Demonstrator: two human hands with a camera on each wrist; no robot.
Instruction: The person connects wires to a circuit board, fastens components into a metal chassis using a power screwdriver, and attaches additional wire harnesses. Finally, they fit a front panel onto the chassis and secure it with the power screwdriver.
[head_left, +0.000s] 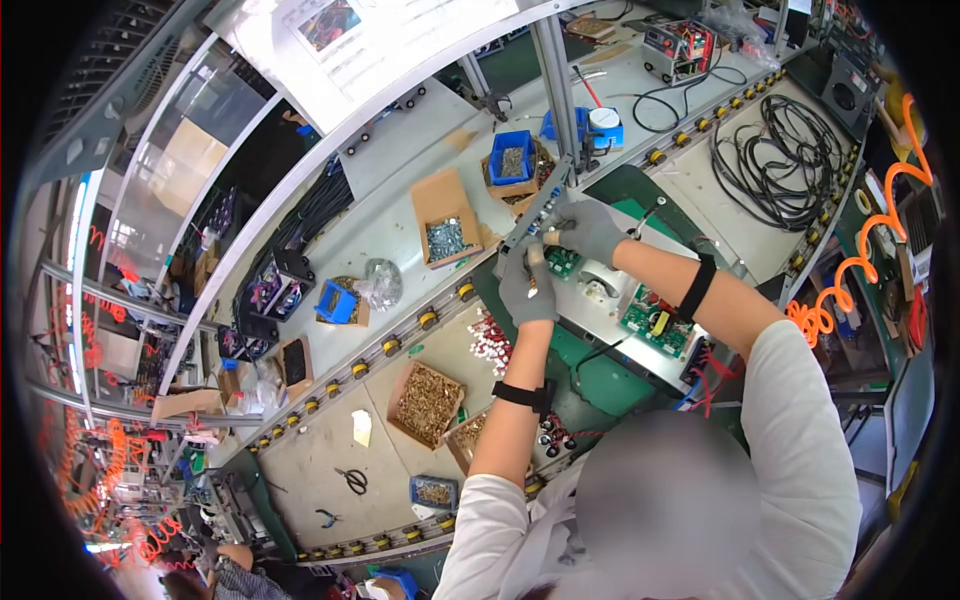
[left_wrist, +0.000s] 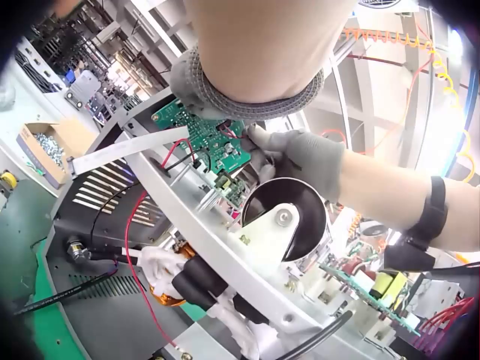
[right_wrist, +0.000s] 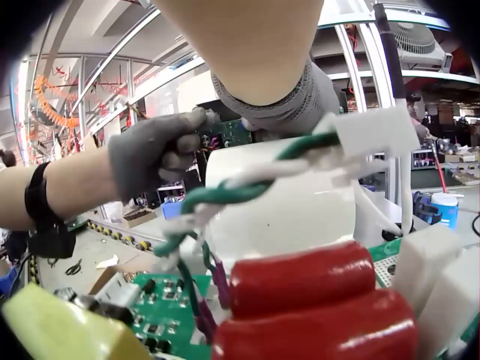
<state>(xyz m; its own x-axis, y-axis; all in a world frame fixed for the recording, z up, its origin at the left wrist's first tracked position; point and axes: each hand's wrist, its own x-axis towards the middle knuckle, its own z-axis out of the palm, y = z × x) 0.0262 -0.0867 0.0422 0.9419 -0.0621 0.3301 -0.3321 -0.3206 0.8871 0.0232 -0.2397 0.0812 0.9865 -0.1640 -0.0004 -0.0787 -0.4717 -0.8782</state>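
A metal-cased electronic unit (head_left: 605, 315) lies on the green mat, its circuit boards and wiring exposed. Both grey-gloved hands meet at its far panel (head_left: 545, 208), beside a green circuit board (left_wrist: 202, 139). My left hand (head_left: 527, 285) has its fingers curled at the panel's inner side, with small brass-coloured pieces showing in the palm. In the right wrist view, the thumb and forefinger of that left hand (right_wrist: 154, 154) reach to the board. My right hand (head_left: 590, 232) bends over the same board, thumb and fingers close to its wires (left_wrist: 232, 133); I cannot tell what its fingertips hold.
Beyond the panel stand a cardboard box of silver screws (head_left: 446, 238) and a blue bin (head_left: 511, 158). Left of the unit are a box of brass-coloured parts (head_left: 425, 403), scissors (head_left: 352, 481) and red-and-white connectors (head_left: 490, 345). Coiled black cable (head_left: 780, 160) lies at right.
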